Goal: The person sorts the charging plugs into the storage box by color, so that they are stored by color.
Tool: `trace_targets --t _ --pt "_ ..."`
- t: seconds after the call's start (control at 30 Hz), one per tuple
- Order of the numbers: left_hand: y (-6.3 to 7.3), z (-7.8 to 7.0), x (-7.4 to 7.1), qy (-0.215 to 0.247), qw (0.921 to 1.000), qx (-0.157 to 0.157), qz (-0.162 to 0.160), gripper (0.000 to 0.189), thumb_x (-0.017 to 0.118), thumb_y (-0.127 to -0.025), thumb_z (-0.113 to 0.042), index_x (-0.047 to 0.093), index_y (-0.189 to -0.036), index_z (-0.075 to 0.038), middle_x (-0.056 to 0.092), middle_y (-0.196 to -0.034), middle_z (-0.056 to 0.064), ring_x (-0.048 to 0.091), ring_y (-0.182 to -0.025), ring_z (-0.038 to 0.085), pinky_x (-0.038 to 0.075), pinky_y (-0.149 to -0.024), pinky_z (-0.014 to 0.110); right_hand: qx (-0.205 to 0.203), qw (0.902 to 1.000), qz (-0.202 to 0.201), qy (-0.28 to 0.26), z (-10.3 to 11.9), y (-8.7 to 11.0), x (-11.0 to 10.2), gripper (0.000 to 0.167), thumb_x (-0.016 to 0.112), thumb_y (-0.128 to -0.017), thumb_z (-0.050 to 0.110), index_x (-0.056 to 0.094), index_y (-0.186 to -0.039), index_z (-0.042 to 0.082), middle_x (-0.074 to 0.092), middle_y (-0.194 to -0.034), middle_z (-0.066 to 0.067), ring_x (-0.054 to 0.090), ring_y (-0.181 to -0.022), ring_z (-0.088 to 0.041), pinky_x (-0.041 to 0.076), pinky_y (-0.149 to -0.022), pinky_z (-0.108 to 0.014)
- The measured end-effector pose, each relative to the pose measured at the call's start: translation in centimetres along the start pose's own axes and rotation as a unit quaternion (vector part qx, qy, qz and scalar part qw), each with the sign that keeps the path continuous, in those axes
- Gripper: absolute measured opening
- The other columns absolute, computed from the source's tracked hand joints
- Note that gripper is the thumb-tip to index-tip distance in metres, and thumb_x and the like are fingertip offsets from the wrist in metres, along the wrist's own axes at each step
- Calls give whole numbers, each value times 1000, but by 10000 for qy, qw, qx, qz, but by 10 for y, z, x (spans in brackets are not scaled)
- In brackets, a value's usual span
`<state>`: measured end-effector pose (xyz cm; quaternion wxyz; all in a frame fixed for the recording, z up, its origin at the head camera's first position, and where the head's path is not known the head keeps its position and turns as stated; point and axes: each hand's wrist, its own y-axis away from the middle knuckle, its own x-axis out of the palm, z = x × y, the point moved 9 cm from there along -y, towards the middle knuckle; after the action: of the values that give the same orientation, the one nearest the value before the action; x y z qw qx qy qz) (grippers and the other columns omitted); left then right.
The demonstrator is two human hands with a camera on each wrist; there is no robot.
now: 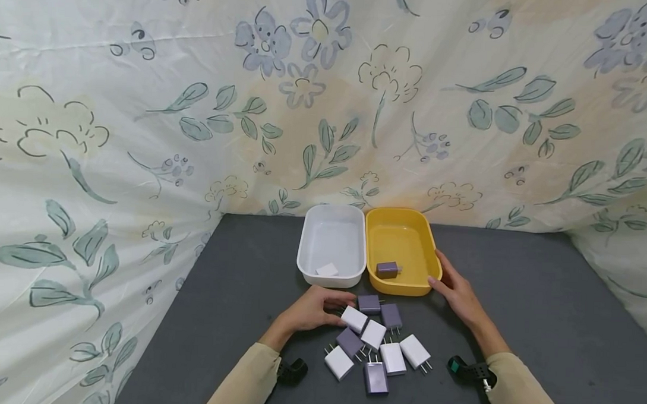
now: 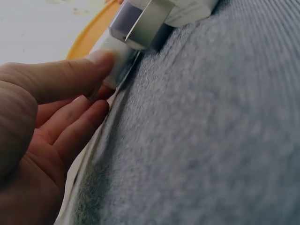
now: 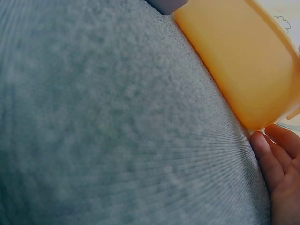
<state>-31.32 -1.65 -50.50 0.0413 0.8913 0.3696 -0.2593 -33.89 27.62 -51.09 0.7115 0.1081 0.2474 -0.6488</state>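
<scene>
Seemingly at pickup, the left hand (image 1: 317,309) pinches a plug (image 1: 355,319), which should need lifting; the relaxed right hand (image 1: 461,295) touches the yellow tray (image 1: 401,240).

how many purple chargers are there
5: one purple charger in the yellow tray, and on the table two just in front of that tray, one among the white chargers, and one at the group's near edge. Others may be hidden.

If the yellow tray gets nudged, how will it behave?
The yellow tray probably slides rather than tips, being wide and low. Likely light: it looks plastic, with one purple charger inside. That boxy charger may slide, hardly roll.
</scene>
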Motion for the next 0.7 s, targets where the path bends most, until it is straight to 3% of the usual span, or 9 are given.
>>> trace_targets --t 0.43,0.6,0.7 --pt "3 -8 -10 47 9995 -187 -261 58 79 -80 -9 59 -135 -9 70 -122 -1 65 -113 13 52 -96 20 -72 10000 -3 46 -1 -2 -1 70 55 -100 28 14 -157 28 35 -155 -18 48 -129 -33 36 -87 0" --pt "4 -11 -12 99 9991 -148 -377 59 78 -80 -5 57 -136 -6 69 -124 2 65 -115 18 52 -98 22 -63 10000 32 12 22 4 -1 71 55 -100 23 15 -157 15 35 -154 -24 48 -128 -39 36 -86 0" --pt "5 -23 -14 108 9988 -114 -468 58 77 -80 -1 56 -135 -2 68 -124 8 65 -116 22 53 -99 29 -49 10000 12 78 36 8 -2 70 55 -100 20 15 -157 10 35 -153 -26 49 -127 -40 35 -85 1"
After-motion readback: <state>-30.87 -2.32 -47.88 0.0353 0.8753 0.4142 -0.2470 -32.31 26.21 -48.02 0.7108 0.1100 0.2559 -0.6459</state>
